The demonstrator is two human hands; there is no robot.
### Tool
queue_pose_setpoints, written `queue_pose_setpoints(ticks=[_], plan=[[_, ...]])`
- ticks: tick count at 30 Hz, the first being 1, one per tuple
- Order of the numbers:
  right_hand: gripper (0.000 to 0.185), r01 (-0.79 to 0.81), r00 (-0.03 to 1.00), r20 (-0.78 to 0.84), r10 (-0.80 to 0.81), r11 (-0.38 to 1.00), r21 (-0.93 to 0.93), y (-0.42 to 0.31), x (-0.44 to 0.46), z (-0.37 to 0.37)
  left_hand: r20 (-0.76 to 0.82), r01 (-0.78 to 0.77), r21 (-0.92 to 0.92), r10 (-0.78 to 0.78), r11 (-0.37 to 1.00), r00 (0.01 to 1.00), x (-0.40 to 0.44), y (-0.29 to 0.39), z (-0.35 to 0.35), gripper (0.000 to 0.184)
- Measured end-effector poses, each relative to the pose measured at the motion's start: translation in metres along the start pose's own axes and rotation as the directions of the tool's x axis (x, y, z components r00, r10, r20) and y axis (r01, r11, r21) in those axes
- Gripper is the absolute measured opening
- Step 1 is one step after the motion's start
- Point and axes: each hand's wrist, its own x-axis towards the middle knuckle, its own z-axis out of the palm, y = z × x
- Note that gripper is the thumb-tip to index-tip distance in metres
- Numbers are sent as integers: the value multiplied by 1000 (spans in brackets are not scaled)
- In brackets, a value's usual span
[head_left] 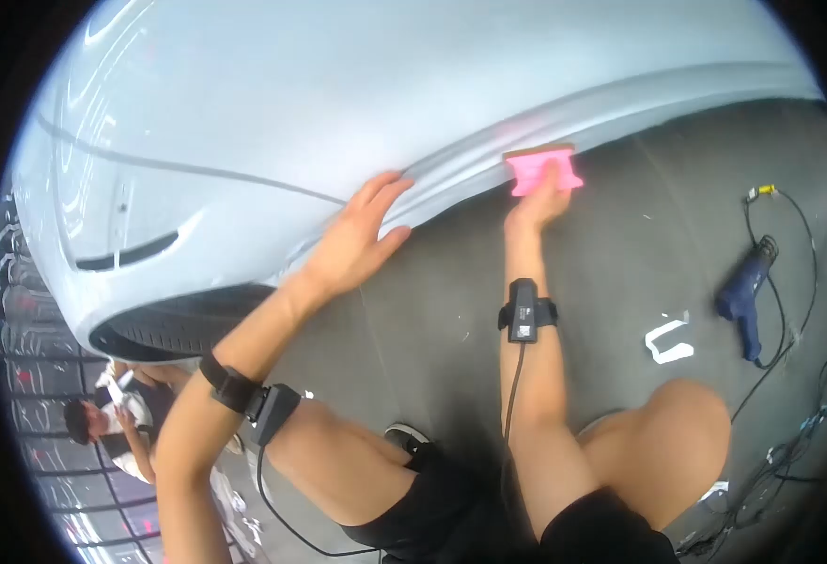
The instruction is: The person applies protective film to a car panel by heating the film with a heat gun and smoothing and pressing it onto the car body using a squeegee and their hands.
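A pink squeegee (538, 171) with a brownish strip along its upper edge is gripped in my right hand (543, 202). That strip lies at the lower sill (470, 183) of a pale, glossy car (338, 85). My left hand (357, 235) has its thumb apart from the fingers and holds nothing. Its fingertips rest at or just over the sill, left of the squeegee, near soft folds in the pale surface. Each forearm wears a strapped black device with a cable, one on the left (273, 414) and one on the right (523, 310).
A blue heat gun (744, 296) lies on the grey floor (432, 329) at right, its cord looping around it. Close by is a white scrap (667, 340). Tangled cables (789, 451) spread at lower right. Another person (127, 423) is low beyond the wheel (188, 324).
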Motion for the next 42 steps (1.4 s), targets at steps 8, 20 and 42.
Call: queue_pose_setpoints(ticks=[8, 20, 42], plan=[[33, -3, 999, 45, 7, 996, -90, -31, 24, 11, -169, 187, -8, -186, 982, 968, 28, 10, 28, 57], [32, -35, 997, -65, 32, 998, -49, -24, 23, 14, -99, 181, 773, -167, 608, 981, 77, 14, 32, 15], [35, -29, 992, -122, 27, 999, -17, -32, 27, -3, -172, 5, 218, 34, 976, 985, 1, -6, 53, 79]])
